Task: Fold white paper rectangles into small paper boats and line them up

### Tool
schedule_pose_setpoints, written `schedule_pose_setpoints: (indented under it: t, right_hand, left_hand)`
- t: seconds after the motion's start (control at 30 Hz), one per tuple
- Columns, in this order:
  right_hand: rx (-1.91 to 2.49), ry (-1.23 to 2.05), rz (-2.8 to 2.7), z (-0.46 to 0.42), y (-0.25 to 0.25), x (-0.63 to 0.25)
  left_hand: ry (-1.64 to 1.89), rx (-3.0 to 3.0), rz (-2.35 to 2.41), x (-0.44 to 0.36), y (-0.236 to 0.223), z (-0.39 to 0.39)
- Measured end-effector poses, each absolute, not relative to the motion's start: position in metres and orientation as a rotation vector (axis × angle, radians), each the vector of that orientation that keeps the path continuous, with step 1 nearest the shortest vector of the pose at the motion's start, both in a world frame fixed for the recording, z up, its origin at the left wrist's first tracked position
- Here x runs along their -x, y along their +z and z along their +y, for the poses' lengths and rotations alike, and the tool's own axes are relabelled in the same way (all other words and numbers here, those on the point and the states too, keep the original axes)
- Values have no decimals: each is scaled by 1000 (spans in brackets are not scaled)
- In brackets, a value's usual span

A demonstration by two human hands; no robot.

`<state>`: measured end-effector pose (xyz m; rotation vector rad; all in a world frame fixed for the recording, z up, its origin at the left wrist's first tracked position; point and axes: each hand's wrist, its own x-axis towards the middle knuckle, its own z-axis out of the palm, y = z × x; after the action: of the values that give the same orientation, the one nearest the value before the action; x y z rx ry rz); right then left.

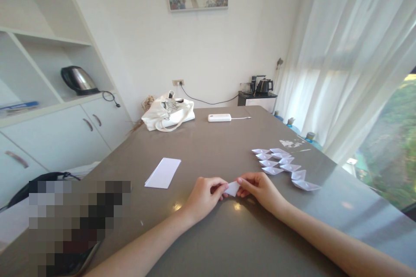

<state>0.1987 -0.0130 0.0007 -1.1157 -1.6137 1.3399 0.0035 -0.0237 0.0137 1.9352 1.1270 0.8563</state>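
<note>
Between my two hands, just above the table, is a small folded piece of white paper (pixel 232 188). My left hand (pixel 208 194) pinches its left side between thumb and fingers. On the other side, my right hand (pixel 258 188) grips the right edge the same way. Part of the paper is hidden behind the fingers. Several folded paper boats (pixel 272 170) stand in rows on the table beyond my right hand. To the left of my left hand lies a stack of white paper sheets (pixel 165 174), slightly fanned at one edge.
On the grey-brown table (pixel 201 147), a white bag (pixel 169 114) and a white power bank (pixel 219 117) with a short cable lie at the far end. Paper scraps (pixel 292 143) are near the right edge. A pixelated patch (pixel 71 220) covers the lower left.
</note>
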Motion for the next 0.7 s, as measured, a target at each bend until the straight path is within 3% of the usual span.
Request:
schedule_pose_setpoints:
  t: [0.7]
  right_hand:
    - [1103,1194,-1638,-16,5,-196]
  left_hand:
    - [837,-1870,1095,-4,12,-23]
